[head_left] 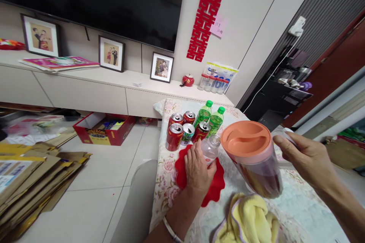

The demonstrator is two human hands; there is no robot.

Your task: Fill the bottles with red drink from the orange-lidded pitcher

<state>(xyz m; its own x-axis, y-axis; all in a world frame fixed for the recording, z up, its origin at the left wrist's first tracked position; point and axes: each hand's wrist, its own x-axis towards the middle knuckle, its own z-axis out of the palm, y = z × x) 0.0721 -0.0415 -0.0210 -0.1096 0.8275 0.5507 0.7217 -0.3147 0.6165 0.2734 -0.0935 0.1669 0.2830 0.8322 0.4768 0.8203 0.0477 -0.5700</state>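
1. One yellow cloth lies bunched nearest, hemming in the space below the pitcher.
2. Right hand wraps that pitcher's handle, the proper hold! Dark liquid inside: likely heavy, liable to slosh.
3. Left hand curls round the clear bottle, over the red mat; thin-looking, probably light, easily dented, so a gentle grip on its body.
4. Beyond, five cans and two green bottles crowd close; table edge just left, more open tablecloth rightward.

3 framed photos on cabinet | 1 dark television | red carton on floor | stacked cardboard
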